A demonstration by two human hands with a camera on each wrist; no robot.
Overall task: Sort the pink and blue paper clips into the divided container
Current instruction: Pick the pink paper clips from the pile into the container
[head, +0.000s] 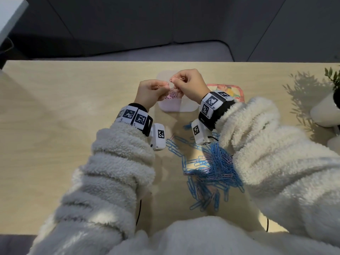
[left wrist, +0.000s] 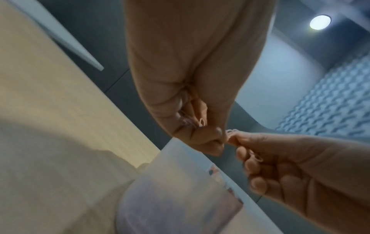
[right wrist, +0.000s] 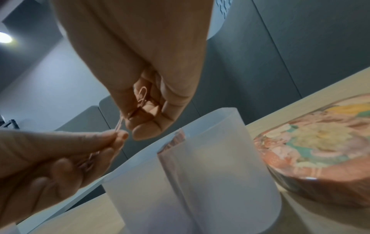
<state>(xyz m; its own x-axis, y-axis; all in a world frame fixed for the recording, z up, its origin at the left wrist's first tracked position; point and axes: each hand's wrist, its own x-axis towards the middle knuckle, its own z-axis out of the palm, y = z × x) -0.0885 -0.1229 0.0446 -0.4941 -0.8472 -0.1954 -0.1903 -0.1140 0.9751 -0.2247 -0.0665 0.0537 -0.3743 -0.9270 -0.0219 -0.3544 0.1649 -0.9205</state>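
Note:
Both hands hover over the translucent divided container, whose left compartment holds a heap of pink clips. My right hand pinches a short string of pink paper clips between thumb and forefinger. My left hand pinches the other end and keeps more pink clips curled in its fingers. In the left wrist view the left hand meets the right hand's fingertips at a pink clip. The right wrist view shows a clip tucked inside the right hand.
A large heap of blue paper clips with a few pink ones mixed in lies on the wooden table near me, under my right forearm. The floral lid lies right of the container. A potted plant stands at the far right.

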